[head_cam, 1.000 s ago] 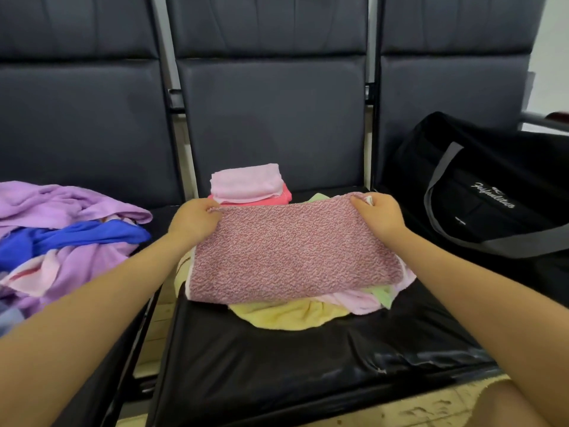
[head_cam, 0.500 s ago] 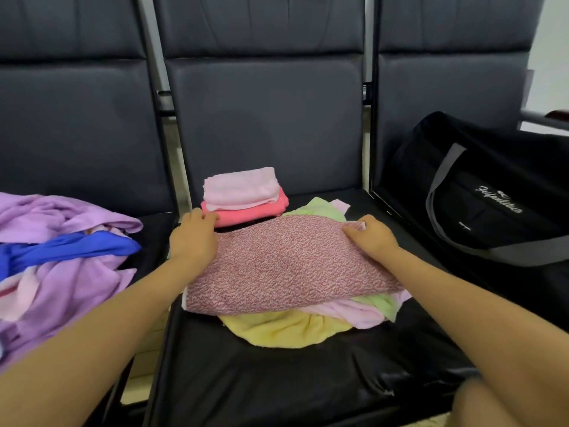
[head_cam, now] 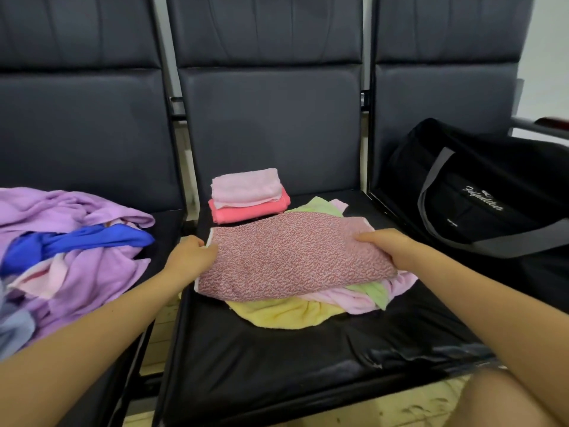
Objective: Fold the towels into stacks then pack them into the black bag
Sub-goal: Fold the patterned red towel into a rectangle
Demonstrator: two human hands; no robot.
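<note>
nearest the camera, both forearms reach over the middle seat [head_cam: 277, 365]. the left hand [head_cam: 192, 260] rests at the left edge of the speckled red towel [head_cam: 292, 260], fingers curled onto its hem; whether they pinch it cannot be told. the right hand [head_cam: 388, 246] grips the towel's right end, thumb on top and fingers tucked under. the towel lies half folded on the loose yellow, green and pink towels [head_cam: 286, 314], in the middle of that seat. behind it, toward the backrest, the folded stack [head_cam: 249, 195] holds a pale pink towel on a coral one. left of the seat lies the purple and blue heap [head_cam: 67, 241]; right of it sits the black bag [head_cam: 480, 192]. folding seems in hand; next likely calls for another fold, then placing it on the stack.
</note>
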